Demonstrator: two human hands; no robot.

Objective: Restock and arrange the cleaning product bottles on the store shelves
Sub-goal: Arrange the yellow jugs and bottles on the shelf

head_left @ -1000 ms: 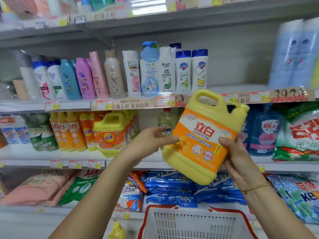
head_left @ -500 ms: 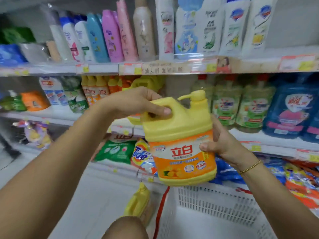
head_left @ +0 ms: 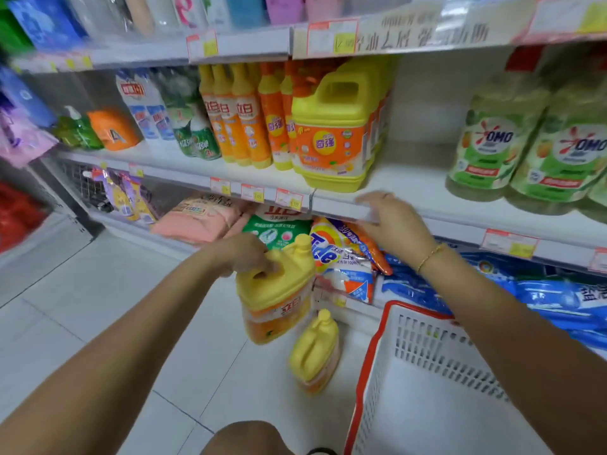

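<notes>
My left hand (head_left: 244, 254) grips the handle of a yellow jug with an orange label (head_left: 279, 297), held low above the floor in front of the bottom shelf. My right hand (head_left: 392, 221) is off the jug, fingers spread, resting on the front edge of the middle shelf (head_left: 427, 205). A second, like yellow jug (head_left: 317, 351) stands on the white floor just right of the held one. On the middle shelf a row of larger yellow jugs (head_left: 335, 136) stands beside slim orange bottles (head_left: 239, 119), with a bare gap to their right.
Green OMO bottles (head_left: 525, 142) fill the shelf's right end. Detergent bags (head_left: 341, 254) lie on the bottom shelf. A white basket with red rim (head_left: 387, 330) stands on the floor at right. My knee (head_left: 249, 438) shows at the bottom edge.
The jug went from chest height, held in both hands, down toward the floor. My right hand let go of it and moved onto the middle shelf's edge. The view tilted down.
</notes>
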